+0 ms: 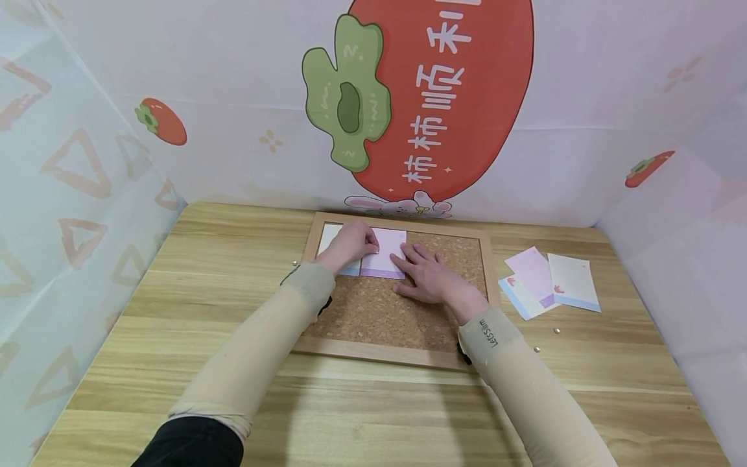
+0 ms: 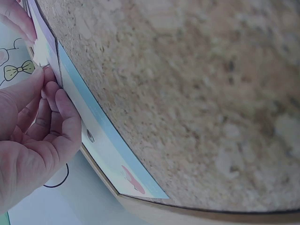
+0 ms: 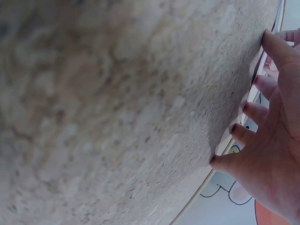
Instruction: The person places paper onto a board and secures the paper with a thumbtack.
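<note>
My left hand (image 1: 349, 245) is over the upper left of a wood-framed cork board (image 1: 379, 318). Its thumb and forefinger pinch a small thumbtack, mostly hidden by the fingertips, against a purple-edged note card (image 1: 388, 264). Left of that card, partly under the hand, lies a blue-edged note card (image 2: 105, 136) with a small round tack head (image 2: 90, 136) on it. My right hand (image 1: 428, 277) lies spread on the board, its fingertips touching the purple-edged card's right side and the cork. In the right wrist view the right hand's fingers (image 3: 255, 112) press down on the surface.
Several loose note cards (image 1: 574, 282) overlap on the wooden table (image 1: 233, 259) right of the board. Two pearl-like tacks (image 1: 557, 331) lie in front of them, and another tack (image 1: 295, 263) sits by the board's left edge. A printed backdrop (image 1: 233, 162) stands behind the board.
</note>
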### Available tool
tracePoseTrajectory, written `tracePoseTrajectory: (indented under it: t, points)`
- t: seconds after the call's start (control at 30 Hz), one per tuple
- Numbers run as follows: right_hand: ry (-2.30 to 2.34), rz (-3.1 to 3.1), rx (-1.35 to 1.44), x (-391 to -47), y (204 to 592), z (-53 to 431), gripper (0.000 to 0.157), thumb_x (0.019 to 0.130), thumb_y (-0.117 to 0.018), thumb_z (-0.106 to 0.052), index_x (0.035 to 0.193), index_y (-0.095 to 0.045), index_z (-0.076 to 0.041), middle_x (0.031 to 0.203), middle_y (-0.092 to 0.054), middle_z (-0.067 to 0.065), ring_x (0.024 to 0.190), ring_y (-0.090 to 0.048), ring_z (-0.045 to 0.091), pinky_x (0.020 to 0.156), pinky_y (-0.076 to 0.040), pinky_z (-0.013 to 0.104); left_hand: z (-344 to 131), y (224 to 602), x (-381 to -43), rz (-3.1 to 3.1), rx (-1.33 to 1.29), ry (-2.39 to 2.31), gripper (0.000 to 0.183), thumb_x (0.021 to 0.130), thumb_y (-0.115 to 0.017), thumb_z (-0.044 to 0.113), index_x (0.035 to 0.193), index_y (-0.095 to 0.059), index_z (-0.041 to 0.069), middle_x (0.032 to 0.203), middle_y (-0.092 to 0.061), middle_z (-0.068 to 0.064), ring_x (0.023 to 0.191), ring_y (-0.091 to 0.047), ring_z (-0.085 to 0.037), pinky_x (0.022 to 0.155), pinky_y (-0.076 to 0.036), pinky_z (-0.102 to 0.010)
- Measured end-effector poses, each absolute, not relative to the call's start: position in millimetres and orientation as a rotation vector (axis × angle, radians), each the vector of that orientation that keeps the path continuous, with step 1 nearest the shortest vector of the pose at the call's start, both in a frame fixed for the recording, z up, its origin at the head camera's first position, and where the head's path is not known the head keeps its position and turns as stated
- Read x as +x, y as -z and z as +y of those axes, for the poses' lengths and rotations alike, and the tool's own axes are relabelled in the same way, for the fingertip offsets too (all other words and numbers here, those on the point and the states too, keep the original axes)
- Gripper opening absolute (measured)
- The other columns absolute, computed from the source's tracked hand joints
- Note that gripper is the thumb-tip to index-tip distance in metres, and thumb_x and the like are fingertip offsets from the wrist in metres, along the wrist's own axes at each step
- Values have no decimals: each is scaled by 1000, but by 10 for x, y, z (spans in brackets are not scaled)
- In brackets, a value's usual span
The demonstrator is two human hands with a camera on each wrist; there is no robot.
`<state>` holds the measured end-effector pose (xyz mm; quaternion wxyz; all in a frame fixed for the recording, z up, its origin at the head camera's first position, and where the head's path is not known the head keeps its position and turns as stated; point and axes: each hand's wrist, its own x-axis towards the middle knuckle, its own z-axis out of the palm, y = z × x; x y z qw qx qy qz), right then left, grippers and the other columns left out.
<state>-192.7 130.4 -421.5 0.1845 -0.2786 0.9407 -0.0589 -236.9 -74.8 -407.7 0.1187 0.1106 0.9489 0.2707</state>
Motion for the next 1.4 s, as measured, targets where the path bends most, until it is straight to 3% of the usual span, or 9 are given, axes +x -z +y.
tracePoseTrajectory:
  t: [1.4]
  points:
    - [144, 2651, -793, -1925, 4209, 1321, 75, 99, -51, -55, 161, -20, -24, 170, -9, 11, 157, -5, 36, 121, -17, 68, -789, 4129, -2403, 2764, 364, -803, 11, 92, -72, 17, 92, -78, 8, 95, -76, -6, 88, -61, -17, 86, -52, -33]
